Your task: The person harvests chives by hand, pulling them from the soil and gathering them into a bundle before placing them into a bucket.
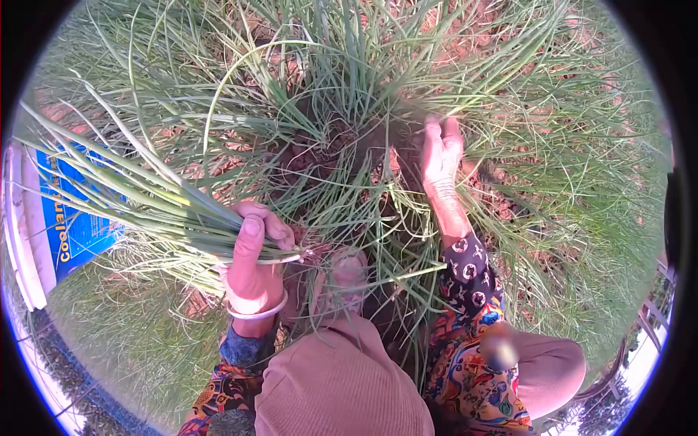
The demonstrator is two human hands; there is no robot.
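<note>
My left hand grips a bundle of long green stalks that fans out to the upper left. A pale bangle sits on that wrist. My right hand reaches forward into the base of a dense clump of thin green leaves, fingers pressed among the stalks near dark soil. Whether those fingers hold any stalk is hidden by the leaves. A patterned sleeve covers my right forearm.
A white bucket with a blue label stands at the left edge. Reddish bare earth shows between the plants. My knees in brown cloth and a sandalled foot lie below the hands. More grassy plants surround the clump.
</note>
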